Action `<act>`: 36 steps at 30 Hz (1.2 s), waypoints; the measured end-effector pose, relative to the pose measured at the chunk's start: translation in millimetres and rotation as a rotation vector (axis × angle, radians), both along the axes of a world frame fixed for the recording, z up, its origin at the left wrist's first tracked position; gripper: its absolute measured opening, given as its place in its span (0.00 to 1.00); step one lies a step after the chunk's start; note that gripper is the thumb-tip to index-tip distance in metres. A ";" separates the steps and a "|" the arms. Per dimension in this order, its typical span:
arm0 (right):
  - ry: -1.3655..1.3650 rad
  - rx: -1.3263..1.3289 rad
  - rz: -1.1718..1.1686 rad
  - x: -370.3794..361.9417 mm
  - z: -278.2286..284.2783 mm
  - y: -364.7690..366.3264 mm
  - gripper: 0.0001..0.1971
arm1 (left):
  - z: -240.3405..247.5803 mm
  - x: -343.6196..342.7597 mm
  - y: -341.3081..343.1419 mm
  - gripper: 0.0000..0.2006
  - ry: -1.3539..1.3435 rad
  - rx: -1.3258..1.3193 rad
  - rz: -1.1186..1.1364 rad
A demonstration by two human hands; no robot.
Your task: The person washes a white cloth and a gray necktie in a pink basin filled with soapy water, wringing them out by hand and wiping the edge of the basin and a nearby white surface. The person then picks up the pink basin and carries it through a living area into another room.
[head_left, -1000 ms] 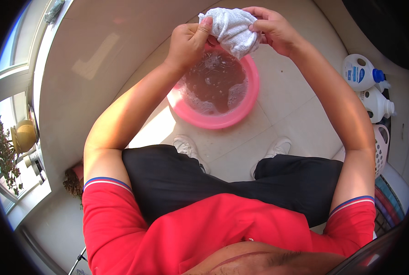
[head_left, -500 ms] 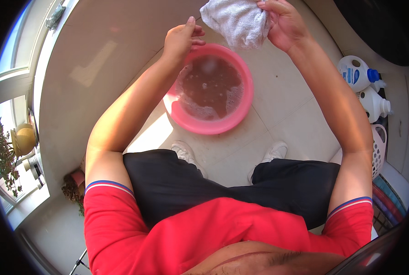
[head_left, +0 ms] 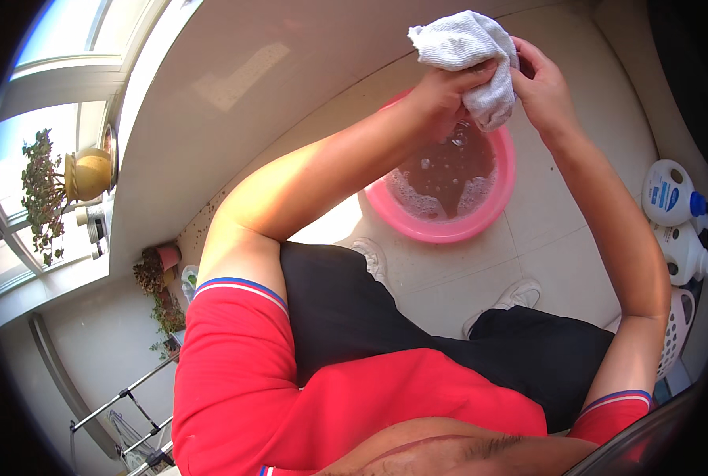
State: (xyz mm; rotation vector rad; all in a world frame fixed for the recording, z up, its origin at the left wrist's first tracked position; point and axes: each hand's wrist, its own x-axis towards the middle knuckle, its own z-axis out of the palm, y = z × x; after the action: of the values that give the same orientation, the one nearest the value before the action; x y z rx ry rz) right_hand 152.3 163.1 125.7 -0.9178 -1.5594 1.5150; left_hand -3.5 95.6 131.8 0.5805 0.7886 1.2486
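Note:
A crumpled whitish knit cloth is held up above the far part of a pink basin. My left hand has its thumb laid across the cloth's near side, with its fingers curled beneath. On the other side, my right hand pinches the cloth's right edge between thumb and fingers. Brownish water with patches of foam fills the basin, which stands on the tiled floor between my feet and the far wall. My left forearm and hand hide the basin's upper left part.
White plastic jugs and a perforated pale basket stand at the right. Potted plants sit by the window on the left. A metal rack is at the lower left, and my white shoes rest on the tiles.
My left hand has moved right and up, from beside the basin rim onto the cloth. The cloth was in my right hand alone before. The whole view has shifted, bringing more window into sight.

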 end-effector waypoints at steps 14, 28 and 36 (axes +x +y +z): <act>-0.426 -0.438 0.128 32.5 -34.3 17.7 0.22 | -10.9 -263.4 -185.4 0.17 0.982 -0.672 1.142; -0.442 -0.461 0.080 24.3 -58.9 17.7 0.25 | -32.8 -388.2 -190.9 0.26 1.193 -0.191 1.566; -0.422 -0.481 0.089 17.0 -52.5 10.8 0.25 | -24.3 -288.0 -110.3 0.21 1.203 -0.104 1.351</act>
State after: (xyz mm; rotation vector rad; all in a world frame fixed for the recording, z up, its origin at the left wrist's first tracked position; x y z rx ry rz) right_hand 169.3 173.9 73.2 -1.5384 -1.5562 1.8936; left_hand -291.5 -14.6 107.5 0.7058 2.5110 1.9913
